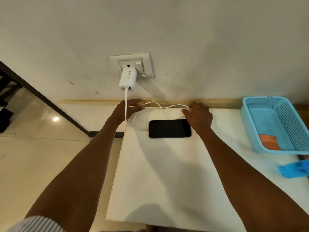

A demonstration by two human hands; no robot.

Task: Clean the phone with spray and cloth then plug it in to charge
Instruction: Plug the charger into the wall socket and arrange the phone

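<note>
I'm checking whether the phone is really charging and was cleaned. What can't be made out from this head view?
- Black phone: screen dark, no charging sign visible.
- Right hand: its grip on the white cable is hidden by the hand's back.
- Blue object at the right edge: cut off and blurred, not identifiable.
- Orange cloth in the blue mesh basket: partly hidden behind the basket's wall.
</note>
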